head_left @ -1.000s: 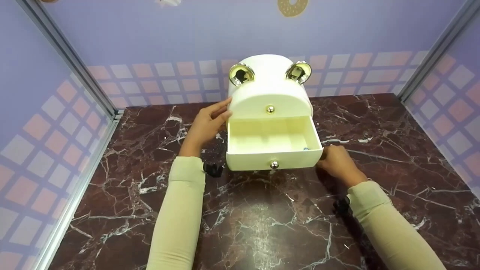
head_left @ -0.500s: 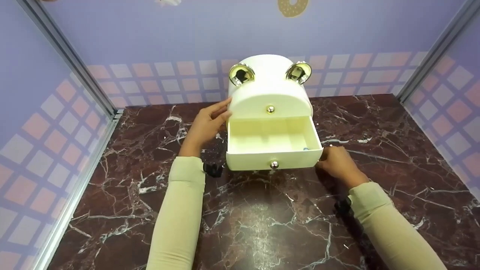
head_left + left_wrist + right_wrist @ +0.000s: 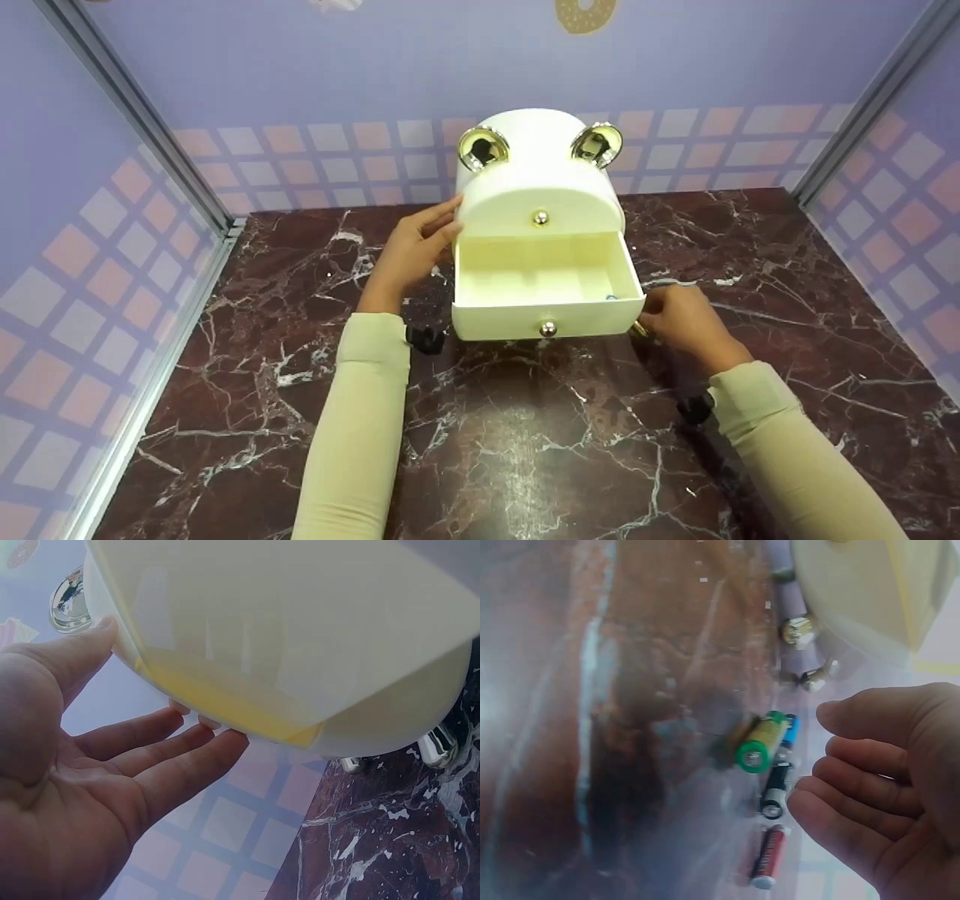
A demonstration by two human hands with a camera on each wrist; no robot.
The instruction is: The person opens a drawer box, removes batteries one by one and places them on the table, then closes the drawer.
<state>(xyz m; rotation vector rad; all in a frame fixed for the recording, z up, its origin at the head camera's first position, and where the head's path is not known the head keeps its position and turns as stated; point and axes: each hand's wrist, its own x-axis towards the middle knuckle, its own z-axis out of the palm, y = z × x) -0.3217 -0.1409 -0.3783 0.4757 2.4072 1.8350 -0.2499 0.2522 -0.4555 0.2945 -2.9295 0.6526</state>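
While the box stands at the upper centre of the head view, its lower drawer extends toward the middle of the frame. One knob is centred on the drawer front; a second knob sits on the panel above. Two gold discs project from the top. A small blue item lies in the drawer, at its front right corner. The left hand is left of centre; its thumb and fingers are spread and nearly straight, with the tips touching the side of the box (the left wrist view shows the contact along the curved edge). The right hand, right of centre, is beside the front of the drawer. In the right wrist view its thumb and fingers are parted and slightly bent, with nothing visible between them. A green battery lies near these fingertips at frame centre, with a black battery below it and a red battery at the lower centre. A blue piece shows behind the green battery (whether it is a separate item cannot be told). Dark marbled table surface fills the lower head view.
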